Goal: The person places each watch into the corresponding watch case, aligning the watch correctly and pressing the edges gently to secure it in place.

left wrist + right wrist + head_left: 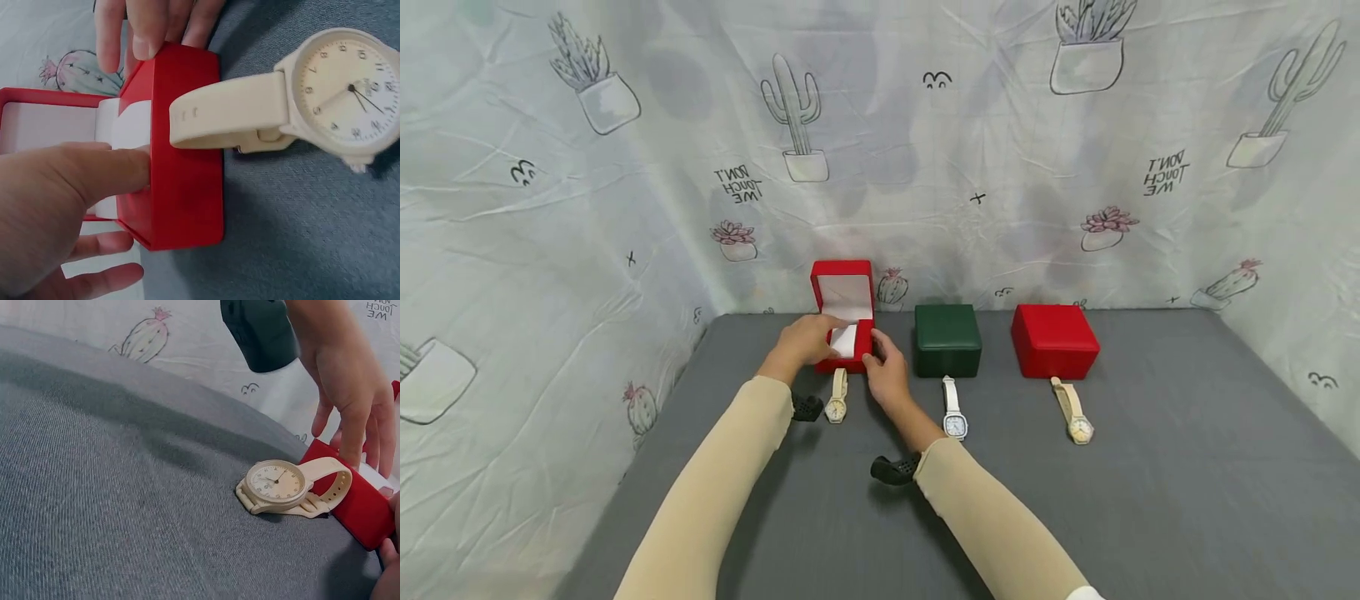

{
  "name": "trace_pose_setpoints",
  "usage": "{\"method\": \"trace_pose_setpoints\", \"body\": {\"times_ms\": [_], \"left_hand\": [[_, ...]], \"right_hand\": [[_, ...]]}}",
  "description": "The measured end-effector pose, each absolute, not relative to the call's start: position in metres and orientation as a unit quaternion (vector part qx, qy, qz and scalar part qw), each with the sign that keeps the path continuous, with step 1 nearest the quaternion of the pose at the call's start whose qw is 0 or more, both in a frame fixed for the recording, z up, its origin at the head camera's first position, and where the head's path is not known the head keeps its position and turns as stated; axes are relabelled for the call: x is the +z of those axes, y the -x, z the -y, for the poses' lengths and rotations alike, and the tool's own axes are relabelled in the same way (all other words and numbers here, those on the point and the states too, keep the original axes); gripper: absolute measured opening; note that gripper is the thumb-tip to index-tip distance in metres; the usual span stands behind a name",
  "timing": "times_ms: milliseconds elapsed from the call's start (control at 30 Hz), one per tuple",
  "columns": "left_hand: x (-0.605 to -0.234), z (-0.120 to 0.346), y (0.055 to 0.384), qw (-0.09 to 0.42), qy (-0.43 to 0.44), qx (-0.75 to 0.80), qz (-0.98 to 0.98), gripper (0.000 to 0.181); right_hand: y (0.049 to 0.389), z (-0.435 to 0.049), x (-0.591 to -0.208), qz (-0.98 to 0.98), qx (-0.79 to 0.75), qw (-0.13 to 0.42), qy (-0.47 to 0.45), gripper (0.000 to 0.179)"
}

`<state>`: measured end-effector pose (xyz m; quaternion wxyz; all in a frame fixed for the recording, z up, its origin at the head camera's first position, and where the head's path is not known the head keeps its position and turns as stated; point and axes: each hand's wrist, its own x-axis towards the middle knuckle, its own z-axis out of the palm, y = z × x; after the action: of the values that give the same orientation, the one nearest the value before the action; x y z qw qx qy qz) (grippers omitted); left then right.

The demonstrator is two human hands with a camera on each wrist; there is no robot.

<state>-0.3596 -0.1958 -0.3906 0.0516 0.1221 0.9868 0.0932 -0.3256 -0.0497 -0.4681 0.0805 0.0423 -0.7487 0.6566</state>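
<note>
An open red watch box [865, 333] stands at the back left, its white-lined lid raised. My left hand [805, 340] reaches in from the left, thumb and finger pinching the white cushion [843, 341]. In the left wrist view the left thumb [119, 172] goes down beside the cushion, inside the front wall [187, 206]. My right hand [889, 368] holds the box's right front corner, its fingertips [145, 47] on the red edge. A cream watch [837, 396] lies just in front of the box, its looped strap overlapping the front wall in the left wrist view.
A closed green box [947, 340] and a closed red box [1055, 340] stand to the right. A white square watch [954, 408] and another cream watch [1072, 411] lie before them on the grey table [1187, 467]. A patterned curtain [880, 125] hangs behind.
</note>
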Motion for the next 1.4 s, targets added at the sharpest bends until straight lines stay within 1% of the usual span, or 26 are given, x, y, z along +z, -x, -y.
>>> {"method": "trace_pose_setpoints", "body": {"times_ms": [400, 600, 867, 1033, 1167, 1300, 1400], "left_hand": [[-0.389, 0.193, 0.372, 0.101, -0.116, 0.087, -0.984, 0.065], [-0.393, 0.194, 0.373, 0.091, -0.144, 0.072, -0.983, 0.064], [-0.393, 0.194, 0.371, 0.077, -0.146, 0.054, -0.985, 0.063], [-0.39, 0.193, 0.37, 0.075, -0.147, 0.043, -0.985, 0.065], [-0.386, 0.194, 0.367, 0.074, -0.157, 0.055, -0.983, 0.063], [-0.382, 0.194, 0.365, 0.065, -0.168, 0.083, -0.98, 0.06], [-0.38, 0.195, 0.363, 0.066, -0.174, 0.092, -0.978, 0.061]], "right_hand": [[0.33, 0.051, -0.473, 0.718, 0.69, 0.079, -0.028, 0.046], [0.328, 0.047, -0.471, 0.721, 0.687, 0.083, -0.04, 0.046], [0.312, 0.043, -0.45, 0.703, 0.703, 0.081, -0.064, 0.046], [0.32, 0.045, -0.462, 0.713, 0.693, 0.085, -0.059, 0.046], [0.325, 0.046, -0.475, 0.725, 0.679, 0.094, -0.062, 0.046], [0.325, 0.046, -0.479, 0.719, 0.683, 0.11, -0.074, 0.046], [0.325, 0.045, -0.48, 0.725, 0.676, 0.109, -0.069, 0.045]]}}
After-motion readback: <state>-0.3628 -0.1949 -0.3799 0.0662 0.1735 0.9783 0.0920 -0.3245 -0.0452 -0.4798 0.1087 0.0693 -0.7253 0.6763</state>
